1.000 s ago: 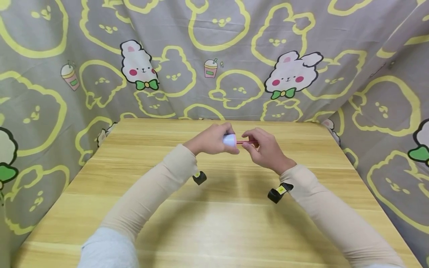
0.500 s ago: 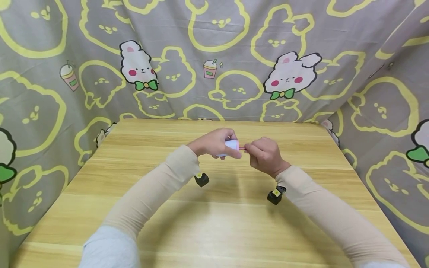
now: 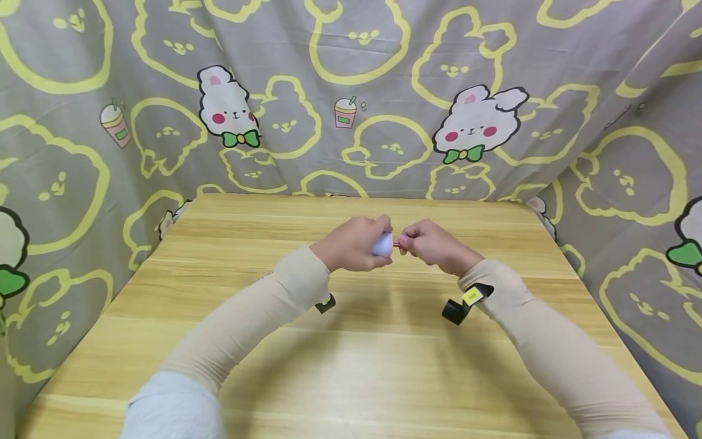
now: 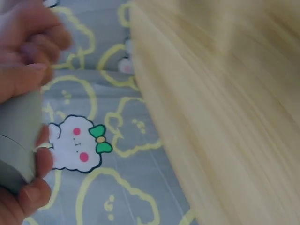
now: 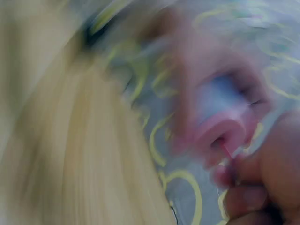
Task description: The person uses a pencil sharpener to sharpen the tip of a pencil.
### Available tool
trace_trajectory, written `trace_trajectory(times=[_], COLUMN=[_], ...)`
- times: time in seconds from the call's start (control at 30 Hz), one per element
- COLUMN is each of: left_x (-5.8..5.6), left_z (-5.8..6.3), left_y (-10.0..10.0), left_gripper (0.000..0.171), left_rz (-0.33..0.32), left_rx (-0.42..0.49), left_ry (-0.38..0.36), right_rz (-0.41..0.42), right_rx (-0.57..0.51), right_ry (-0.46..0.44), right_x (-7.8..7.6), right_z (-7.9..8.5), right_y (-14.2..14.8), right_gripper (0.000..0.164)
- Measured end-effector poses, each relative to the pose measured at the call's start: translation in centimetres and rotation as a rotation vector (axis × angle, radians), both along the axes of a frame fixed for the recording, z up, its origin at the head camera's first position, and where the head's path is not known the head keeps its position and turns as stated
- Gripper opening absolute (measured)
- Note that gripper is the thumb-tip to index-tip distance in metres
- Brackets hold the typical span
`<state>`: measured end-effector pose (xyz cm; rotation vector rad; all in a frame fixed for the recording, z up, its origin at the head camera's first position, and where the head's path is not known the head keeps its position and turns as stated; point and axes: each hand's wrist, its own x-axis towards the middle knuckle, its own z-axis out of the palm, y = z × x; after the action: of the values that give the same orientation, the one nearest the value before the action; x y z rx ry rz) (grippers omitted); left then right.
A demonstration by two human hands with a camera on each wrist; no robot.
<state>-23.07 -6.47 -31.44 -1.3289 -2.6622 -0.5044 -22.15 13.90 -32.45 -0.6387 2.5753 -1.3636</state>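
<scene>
Above the table, my left hand grips a pale blue cylindrical pencil sharpener, fingers wrapped round its body. Its pink end faces right, and the right wrist view shows a round hole in this pink end. A thin red pencil runs into that hole. Fingers and thumb of my right hand pinch the pencil close to the pink end; the rest of it is hidden in the hand. Seen from the left wrist, the sharpener's body looks grey, with a seam across it.
A light wood-grain table spreads beneath both hands. Grey curtain with cartoon patterns hangs behind and at both sides. Black wrist cameras hang under both sleeves, the right one low over the tabletop. The right wrist view is blurred.
Both hands have come slightly nearer, the sharpener with them. My right hand has turned about the pencil, its fingers curling and re-gripping, and now pinches it nearer the pink end.
</scene>
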Motion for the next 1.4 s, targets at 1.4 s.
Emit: trace_trajectory(times=[1.4], left_x=[-1.4], left_z=[-0.5], left_y=[-1.0], left_gripper=[0.049], left_rz=[0.084], left_rx=[0.061], left_ry=[-0.069], right_rz=[0.124], right_rx=[0.278], right_ry=[1.045], right_x=[-1.2], right_z=[-2.9], right_y=[-0.5], right_gripper=[0.015])
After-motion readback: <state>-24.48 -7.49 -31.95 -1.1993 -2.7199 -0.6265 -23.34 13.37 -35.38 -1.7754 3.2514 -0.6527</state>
